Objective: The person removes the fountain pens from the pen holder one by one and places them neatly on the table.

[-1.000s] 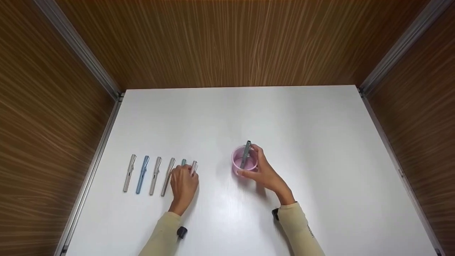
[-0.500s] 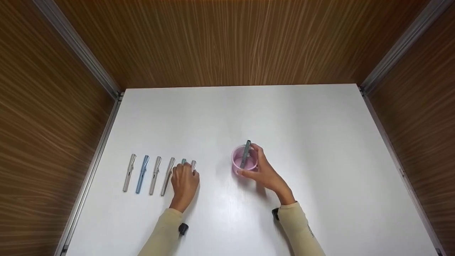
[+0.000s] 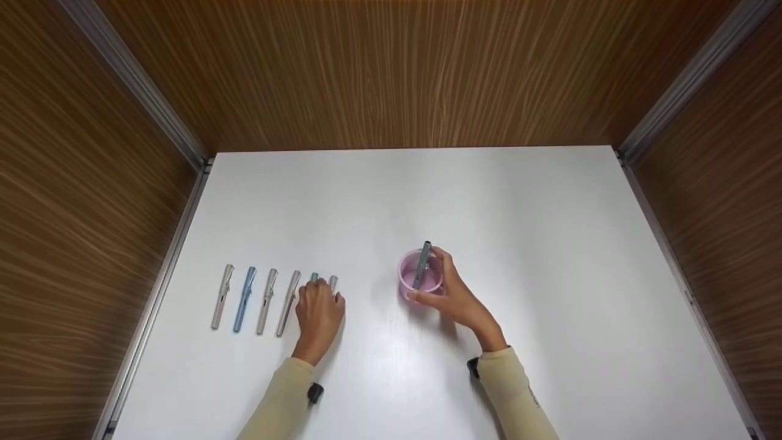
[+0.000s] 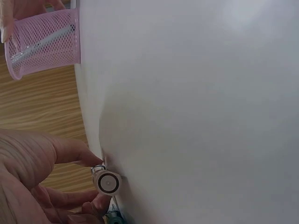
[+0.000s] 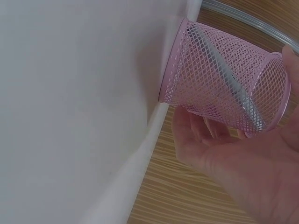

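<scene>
My left hand (image 3: pixel 319 315) is over the right end of a row of pens and pinches the rightmost one, a pale pinkish-silver pen (image 3: pixel 333 282). In the left wrist view the end of that pale pen (image 4: pixel 108 183) shows between thumb and fingers, close to the table. A teal pen (image 3: pixel 314 276) lies just left of it, mostly hidden under the hand. Fingers and thumb of my right hand (image 3: pixel 455 299) grip a pink mesh pen holder (image 5: pixel 205 77) that stands upright on the table. One grey-green pen (image 3: pixel 422 264) leans inside the holder, its top above the rim.
Left of my left hand lie a silver-brown pen (image 3: pixel 288 304), a grey pen (image 3: pixel 267 302), a blue pen (image 3: pixel 245 299) and another silver pen (image 3: pixel 222 297), side by side. Wood-grain panels (image 3: pixel 391 73) enclose the white table (image 3: pixel 550 244) at the back and sides.
My left hand has shifted slightly right, and the rightmost pen's top now shows less beyond the fingers. The right hand and pen holder have not moved.
</scene>
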Tool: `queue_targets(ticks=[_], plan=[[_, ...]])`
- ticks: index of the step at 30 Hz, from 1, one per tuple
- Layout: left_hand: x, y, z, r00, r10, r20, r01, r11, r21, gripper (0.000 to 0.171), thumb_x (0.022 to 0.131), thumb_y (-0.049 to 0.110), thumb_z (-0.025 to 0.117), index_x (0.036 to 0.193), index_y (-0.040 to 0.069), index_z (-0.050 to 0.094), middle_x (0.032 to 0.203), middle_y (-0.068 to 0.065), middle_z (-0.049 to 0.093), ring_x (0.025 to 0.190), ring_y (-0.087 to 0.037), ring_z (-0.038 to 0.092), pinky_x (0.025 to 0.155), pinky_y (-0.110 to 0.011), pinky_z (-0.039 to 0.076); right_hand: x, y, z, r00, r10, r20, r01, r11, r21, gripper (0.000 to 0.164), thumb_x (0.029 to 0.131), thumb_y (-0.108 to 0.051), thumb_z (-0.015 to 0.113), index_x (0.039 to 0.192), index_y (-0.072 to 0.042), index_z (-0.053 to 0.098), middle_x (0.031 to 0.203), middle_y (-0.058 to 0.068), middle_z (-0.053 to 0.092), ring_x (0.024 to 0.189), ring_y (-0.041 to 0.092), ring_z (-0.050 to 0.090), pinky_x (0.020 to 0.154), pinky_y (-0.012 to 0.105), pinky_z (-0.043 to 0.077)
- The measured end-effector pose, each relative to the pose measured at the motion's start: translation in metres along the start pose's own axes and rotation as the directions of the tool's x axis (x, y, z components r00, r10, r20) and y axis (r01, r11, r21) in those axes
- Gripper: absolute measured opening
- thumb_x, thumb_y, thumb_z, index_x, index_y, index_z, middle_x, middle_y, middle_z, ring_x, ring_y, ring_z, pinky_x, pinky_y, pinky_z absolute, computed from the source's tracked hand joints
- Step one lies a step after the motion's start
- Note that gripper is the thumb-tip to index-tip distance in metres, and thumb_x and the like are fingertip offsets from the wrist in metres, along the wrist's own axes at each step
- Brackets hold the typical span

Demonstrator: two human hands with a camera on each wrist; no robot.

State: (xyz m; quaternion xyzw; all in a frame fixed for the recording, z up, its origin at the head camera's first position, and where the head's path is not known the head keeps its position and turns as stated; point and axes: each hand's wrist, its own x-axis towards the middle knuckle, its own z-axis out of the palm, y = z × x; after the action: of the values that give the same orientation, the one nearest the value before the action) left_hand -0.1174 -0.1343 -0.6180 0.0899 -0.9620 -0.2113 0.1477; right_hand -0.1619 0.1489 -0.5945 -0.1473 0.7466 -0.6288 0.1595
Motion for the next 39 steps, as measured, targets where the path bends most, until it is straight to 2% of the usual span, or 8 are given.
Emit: queue_targets(ticks=[7, 14, 18, 23, 27, 32, 38, 39], plan=[[-0.002, 0.001, -0.002, 0.999, 0.033, -0.021, -0.032, 0.999, 0.025, 0.026, 0.084, 0.005, 0.078, 0.099, -0.015, 0.068, 0.090, -0.024, 0.066, 0.084, -0.038, 0.064, 0.067, -0.048, 0.057, -0.001, 0.000, 0.000, 1.000, -0.006, -0.012, 0.005, 1.000, -0.014, 0.098, 0.083, -0.027, 0.088, 0.156, -0.027, 0.022, 0.163, 0.008, 0.035, 0.146, 0.030, 0.040, 0.116, 0.058, 0.034], [-0.005, 0.001, -0.005, 0.999, 0.040, -0.019, -0.040, 0.999, -0.008, 0.031, 0.086, 0.007, 0.077, 0.105, -0.015, 0.066, 0.100, -0.025, 0.064, 0.090, -0.038, 0.066, 0.074, -0.046, 0.059, -0.001, 0.000, -0.001, 1.000, -0.009, -0.008, 0.009, 1.000, -0.005, 0.098, 0.084, -0.024, 0.088, 0.156, -0.025, 0.022, 0.163, 0.010, 0.034, 0.146, 0.032, 0.040, 0.115, 0.060, 0.035], [-0.007, 0.002, -0.005, 0.993, 0.093, -0.074, -0.094, 0.995, -0.015, 0.032, 0.086, 0.009, 0.078, 0.108, -0.012, 0.066, 0.103, -0.023, 0.063, 0.092, -0.036, 0.066, 0.075, -0.043, 0.059, 0.000, 0.000, 0.000, 1.000, 0.000, 0.000, 0.000, 1.000, 0.011, 0.100, 0.085, -0.017, 0.086, 0.158, -0.021, 0.018, 0.164, 0.014, 0.031, 0.145, 0.037, 0.039, 0.115, 0.062, 0.034], [-0.008, 0.010, -0.007, 0.972, 0.171, -0.161, -0.185, 0.980, -0.078, 0.028, 0.087, 0.010, 0.078, 0.109, -0.005, 0.067, 0.100, -0.017, 0.063, 0.092, -0.031, 0.063, 0.073, -0.038, 0.059, -0.001, -0.007, 0.000, 1.000, 0.023, 0.013, -0.023, 0.999, 0.027, 0.101, 0.086, -0.012, 0.084, 0.159, -0.015, 0.015, 0.166, 0.018, 0.027, 0.145, 0.041, 0.037, 0.114, 0.065, 0.032], [-0.006, 0.020, -0.006, 0.968, 0.195, -0.160, -0.224, 0.955, -0.194, 0.023, 0.089, 0.010, 0.076, 0.109, 0.000, 0.069, 0.092, -0.011, 0.064, 0.085, -0.025, 0.062, 0.070, -0.036, 0.056, -0.007, -0.023, 0.001, 1.000, 0.019, 0.017, -0.019, 0.999, 0.031, 0.098, 0.086, -0.012, 0.084, 0.159, -0.011, 0.017, 0.164, 0.021, 0.029, 0.145, 0.042, 0.038, 0.115, 0.065, 0.032], [-0.004, 0.033, -0.004, 0.965, 0.222, -0.140, -0.257, 0.910, -0.327, 0.021, 0.091, 0.013, 0.075, 0.110, 0.004, 0.071, 0.090, -0.008, 0.065, 0.079, -0.021, 0.061, 0.067, -0.034, 0.053, -0.010, -0.032, 0.003, 1.000, -0.015, 0.018, 0.014, 1.000, 0.025, 0.097, 0.086, -0.013, 0.084, 0.158, -0.008, 0.018, 0.164, 0.023, 0.030, 0.147, 0.042, 0.037, 0.115, 0.066, 0.031], [0.001, 0.053, -0.001, 0.954, 0.242, -0.179, -0.297, 0.856, -0.424, 0.020, 0.091, 0.017, 0.076, 0.108, 0.010, 0.072, 0.093, -0.005, 0.068, 0.085, -0.023, 0.061, 0.076, -0.035, 0.049, -0.010, -0.035, 0.002, 1.000, -0.016, 0.011, 0.016, 1.000, -0.015, 0.098, 0.086, -0.015, 0.085, 0.157, -0.006, 0.019, 0.163, 0.023, 0.032, 0.148, 0.039, 0.036, 0.116, 0.064, 0.030], [0.003, 0.057, -0.001, 0.952, 0.246, -0.185, -0.303, 0.848, -0.434, 0.019, 0.091, 0.017, 0.076, 0.108, 0.010, 0.072, 0.095, -0.005, 0.069, 0.087, -0.023, 0.061, 0.078, -0.035, 0.049, -0.008, -0.031, 0.002, 1.000, -0.014, 0.005, 0.014, 1.000, -0.026, 0.098, 0.085, -0.017, 0.086, 0.157, -0.009, 0.020, 0.163, 0.021, 0.033, 0.148, 0.037, 0.036, 0.117, 0.063, 0.030]])
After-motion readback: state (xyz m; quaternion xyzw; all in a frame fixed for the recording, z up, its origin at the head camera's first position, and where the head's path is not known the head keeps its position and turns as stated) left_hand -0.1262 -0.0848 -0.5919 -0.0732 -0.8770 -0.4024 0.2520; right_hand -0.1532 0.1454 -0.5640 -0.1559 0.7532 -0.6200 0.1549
